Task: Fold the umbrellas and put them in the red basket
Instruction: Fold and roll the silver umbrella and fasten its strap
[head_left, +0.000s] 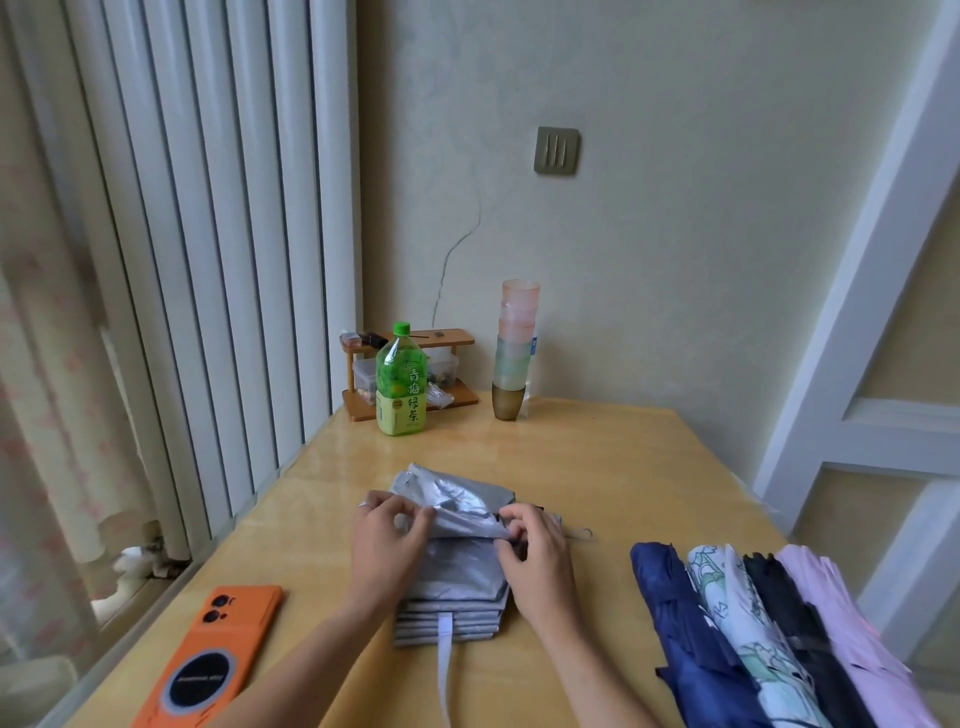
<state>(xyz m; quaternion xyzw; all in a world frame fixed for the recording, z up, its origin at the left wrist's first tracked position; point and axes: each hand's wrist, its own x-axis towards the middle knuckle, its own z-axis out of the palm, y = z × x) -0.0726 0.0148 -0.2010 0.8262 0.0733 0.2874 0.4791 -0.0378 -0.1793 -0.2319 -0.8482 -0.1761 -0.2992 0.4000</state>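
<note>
Silver-grey fabric umbrella (452, 577) lies right of the flat orange phone (218, 654), long axis toward the person, strap nearest; left hand (387, 535) and right hand (535, 540) pinch its folds.

Soft, even daylight comes from the left. The tabletop (597, 467) shows faint glare. Edges bend with wide-angle distortion, and the curtain (47, 415) is blurred.
</note>
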